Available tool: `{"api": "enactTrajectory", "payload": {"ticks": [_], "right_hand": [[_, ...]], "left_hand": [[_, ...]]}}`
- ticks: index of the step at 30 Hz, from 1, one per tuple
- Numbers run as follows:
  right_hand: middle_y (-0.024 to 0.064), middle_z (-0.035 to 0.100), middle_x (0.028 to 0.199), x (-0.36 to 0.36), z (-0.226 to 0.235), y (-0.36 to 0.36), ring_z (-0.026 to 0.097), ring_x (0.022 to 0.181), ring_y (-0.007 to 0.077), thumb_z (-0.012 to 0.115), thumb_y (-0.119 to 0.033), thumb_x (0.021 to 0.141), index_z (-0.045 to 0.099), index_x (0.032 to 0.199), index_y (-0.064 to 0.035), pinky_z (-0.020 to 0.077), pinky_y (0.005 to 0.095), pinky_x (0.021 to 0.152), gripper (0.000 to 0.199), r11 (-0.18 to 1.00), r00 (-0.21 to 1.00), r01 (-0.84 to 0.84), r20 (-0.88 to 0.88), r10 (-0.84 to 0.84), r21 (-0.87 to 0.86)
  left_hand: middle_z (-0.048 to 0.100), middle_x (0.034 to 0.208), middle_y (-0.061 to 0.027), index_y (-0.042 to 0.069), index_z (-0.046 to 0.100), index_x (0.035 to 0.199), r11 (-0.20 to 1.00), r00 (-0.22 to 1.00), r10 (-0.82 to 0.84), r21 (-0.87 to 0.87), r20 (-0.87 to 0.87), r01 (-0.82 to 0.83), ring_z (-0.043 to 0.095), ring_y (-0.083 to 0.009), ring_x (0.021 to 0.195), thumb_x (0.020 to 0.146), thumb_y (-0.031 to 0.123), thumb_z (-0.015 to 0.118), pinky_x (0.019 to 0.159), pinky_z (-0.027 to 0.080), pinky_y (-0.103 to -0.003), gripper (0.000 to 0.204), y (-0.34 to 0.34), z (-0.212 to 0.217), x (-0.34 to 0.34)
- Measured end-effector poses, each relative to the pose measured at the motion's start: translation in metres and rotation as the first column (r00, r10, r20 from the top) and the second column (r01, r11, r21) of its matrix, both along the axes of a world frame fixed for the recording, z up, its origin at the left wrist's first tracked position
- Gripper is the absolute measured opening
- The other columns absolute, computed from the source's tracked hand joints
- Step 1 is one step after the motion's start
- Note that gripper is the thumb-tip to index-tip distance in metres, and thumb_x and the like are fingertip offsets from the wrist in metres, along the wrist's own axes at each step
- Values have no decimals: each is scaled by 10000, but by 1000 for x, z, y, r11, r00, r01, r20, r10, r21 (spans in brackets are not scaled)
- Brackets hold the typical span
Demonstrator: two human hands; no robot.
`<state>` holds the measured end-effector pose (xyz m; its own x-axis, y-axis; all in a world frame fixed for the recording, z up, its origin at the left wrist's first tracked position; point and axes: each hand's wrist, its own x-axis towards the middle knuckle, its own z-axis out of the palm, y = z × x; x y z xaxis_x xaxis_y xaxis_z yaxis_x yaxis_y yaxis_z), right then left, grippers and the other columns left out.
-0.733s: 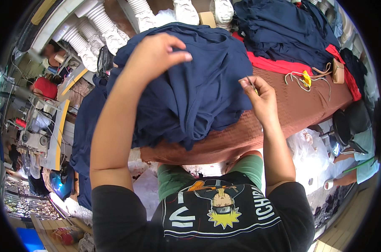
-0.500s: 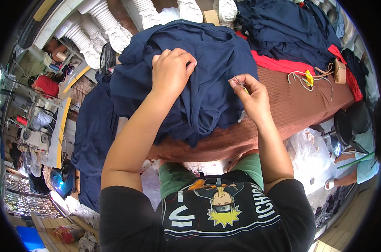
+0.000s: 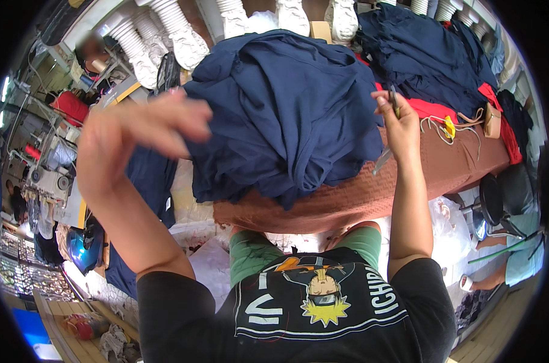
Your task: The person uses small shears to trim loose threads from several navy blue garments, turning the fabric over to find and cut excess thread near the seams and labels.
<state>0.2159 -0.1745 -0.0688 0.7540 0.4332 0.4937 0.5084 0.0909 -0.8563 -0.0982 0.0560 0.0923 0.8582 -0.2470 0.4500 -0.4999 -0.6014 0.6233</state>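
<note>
A heap of navy blue cloth (image 3: 286, 115) lies bunched in front of me. My left hand (image 3: 144, 124) is lifted off its left side, smeared by motion, with fingers stretched out and nothing visible in them. On the other side, my right hand (image 3: 401, 124) is raised beside the right edge of the heap. Its fingers are closed around small thread snips (image 3: 395, 100), dark-bladed with a bit of yellow, pointing upward. The snips are partly hidden by the fingers.
Under the heap is a brown cloth-covered surface (image 3: 431, 163). More navy garments (image 3: 425, 54) and red cloth (image 3: 425, 109) lie at the far right, near a yellow item with cords (image 3: 449, 127). White ribbed columns (image 3: 180, 30) line the back. Another person's leg (image 3: 486, 279) shows at right.
My left hand has left the cloth and swung out to the left, its fingers opening. My right hand has moved to the right and up with the snips, away from the cloth.
</note>
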Motion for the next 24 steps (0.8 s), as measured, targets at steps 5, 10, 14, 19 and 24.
{"api": "enactTrajectory", "payload": {"ticks": [5,10,14,19,24], "right_hand": [[-12,622,640,26,12,24,483,608,34,691,-267,875,690,972,-26,370,201,587,260,978,977,44,-195,-85,-206],[-41,564,584,40,-6,54,424,518,41,785,-346,785,644,769,-103,323,210,510,281,994,935,-82,-350,50,-75],[-89,392,508,44,89,18,299,408,20,737,-413,802,541,582,-138,206,220,407,403,985,972,68,-234,-29,162],[-96,439,549,81,159,30,267,440,20,669,-331,887,648,779,-122,207,216,428,236,980,963,-195,-180,200,45],[-129,313,511,129,195,25,228,438,19,636,-399,903,736,944,-108,151,218,439,310,979,999,-17,46,8,205]], "left_hand": [[706,989,-99,4,692,1089,455,455,889,15,52,-890,643,-189,923,909,473,576,856,477,-311,515,81,-27,48],[711,895,-92,-9,705,1004,496,512,857,-178,-60,-850,660,-152,843,769,413,770,773,495,-284,487,104,-84,111],[692,994,-99,25,666,1052,497,476,863,-443,166,-746,653,-193,910,874,284,674,821,500,-320,315,107,9,85],[677,956,-101,2,617,1080,593,791,608,-702,70,-394,656,-184,819,920,178,601,689,520,-306,238,152,88,74],[673,919,-80,80,597,1074,511,763,612,-840,207,-182,639,-168,826,879,272,645,712,507,-306,278,142,100,104]]}}
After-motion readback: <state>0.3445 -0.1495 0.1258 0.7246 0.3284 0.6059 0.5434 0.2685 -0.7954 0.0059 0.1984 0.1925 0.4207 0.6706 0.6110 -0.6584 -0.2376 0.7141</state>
